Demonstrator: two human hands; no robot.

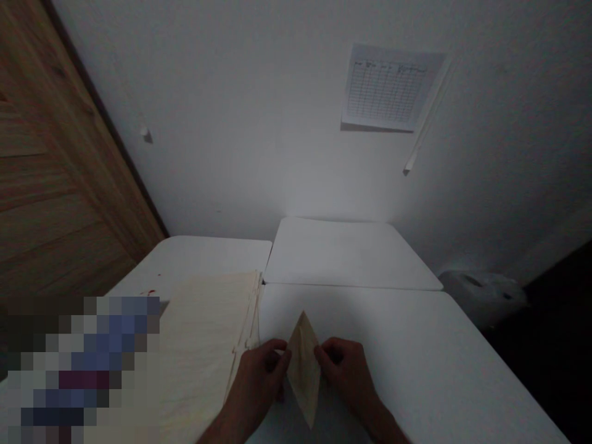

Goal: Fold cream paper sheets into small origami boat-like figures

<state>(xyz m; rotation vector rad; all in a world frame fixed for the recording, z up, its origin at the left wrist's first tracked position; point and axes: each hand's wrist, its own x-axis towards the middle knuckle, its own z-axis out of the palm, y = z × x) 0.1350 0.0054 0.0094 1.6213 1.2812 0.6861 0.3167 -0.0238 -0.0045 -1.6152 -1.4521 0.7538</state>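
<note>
A folded sheet of cream paper (304, 370) stands on one corner in a diamond shape above the white table. My left hand (256, 379) pinches its left side, and my right hand (345, 370) pinches its right side. Just left of my left hand lies a stack of large cream paper sheets (203, 345), with loose, uneven edges along its right side. My left wrist passes close to that edge.
Several white tables (351, 253) meet in front of me, with a small red mark on the left one. A pixelated patch covers the lower left. A wooden door (60, 160) stands left, a gridded sheet (388, 89) hangs on the wall, and a white bag (483, 296) sits right.
</note>
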